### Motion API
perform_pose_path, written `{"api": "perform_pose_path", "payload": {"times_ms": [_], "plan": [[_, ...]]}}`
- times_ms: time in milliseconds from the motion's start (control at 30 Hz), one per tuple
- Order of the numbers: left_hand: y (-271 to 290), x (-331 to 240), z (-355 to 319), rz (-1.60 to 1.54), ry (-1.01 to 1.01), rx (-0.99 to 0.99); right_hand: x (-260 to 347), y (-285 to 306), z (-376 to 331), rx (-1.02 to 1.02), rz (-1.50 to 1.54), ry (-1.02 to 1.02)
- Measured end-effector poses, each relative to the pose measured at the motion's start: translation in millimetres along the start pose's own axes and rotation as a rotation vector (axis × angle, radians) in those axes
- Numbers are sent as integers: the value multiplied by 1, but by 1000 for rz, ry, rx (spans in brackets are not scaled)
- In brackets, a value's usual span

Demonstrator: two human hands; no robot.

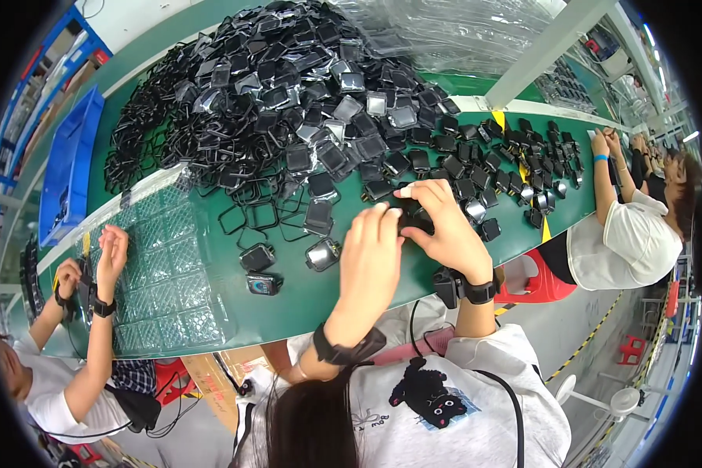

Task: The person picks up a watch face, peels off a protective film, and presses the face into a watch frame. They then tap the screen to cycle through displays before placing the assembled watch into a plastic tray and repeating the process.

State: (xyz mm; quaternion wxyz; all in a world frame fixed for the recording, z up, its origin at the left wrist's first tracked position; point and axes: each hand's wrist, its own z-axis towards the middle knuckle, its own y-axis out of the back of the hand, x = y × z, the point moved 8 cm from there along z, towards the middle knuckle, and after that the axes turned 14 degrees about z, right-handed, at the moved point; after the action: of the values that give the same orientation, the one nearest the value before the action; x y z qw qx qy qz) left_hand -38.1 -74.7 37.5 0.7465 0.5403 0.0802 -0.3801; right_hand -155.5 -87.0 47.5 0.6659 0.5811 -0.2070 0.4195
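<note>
My left hand (373,251) and my right hand (448,232) meet over the green table. Their bent fingers close around a small black watch case (410,221), mostly hidden by the fingers. Left of my left hand lies a square watch case (322,254) with a shiny face. Farther left are another black watch case (257,257) and a watch with a lit screen (263,284). Thin black square frames (249,217) lie loose beyond them. Many black watch cases (464,187) spread out past my right hand.
A large heap of film-wrapped black square parts (312,93) fills the far side. A clear compartment tray (171,265) and a blue bin (72,171) stand left. A metal post (550,54) rises at the far right. Co-workers' hands (111,251) work at left and others (607,144) at right.
</note>
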Motion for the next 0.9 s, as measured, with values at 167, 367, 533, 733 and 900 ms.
{"api": "perform_pose_path", "payload": {"times_ms": [167, 367, 533, 733, 900], "plan": [[-31, -7, 2, 82, -56, 34, -6, 24, -8, -103, 8, 1], [-23, 2, 1, 9, -53, 101, -20, 35, 8, -98, 67, 11], [-8, 13, -10, 28, -89, 84, -9, 10, 56, -5, -48, 77], [83, 53, -48, 67, 90, -270, 15, -41, 78, 149, -157, 165], [159, 128, -100, 249, 405, -453, 36, -80, 89, 233, -80, 216]]}}
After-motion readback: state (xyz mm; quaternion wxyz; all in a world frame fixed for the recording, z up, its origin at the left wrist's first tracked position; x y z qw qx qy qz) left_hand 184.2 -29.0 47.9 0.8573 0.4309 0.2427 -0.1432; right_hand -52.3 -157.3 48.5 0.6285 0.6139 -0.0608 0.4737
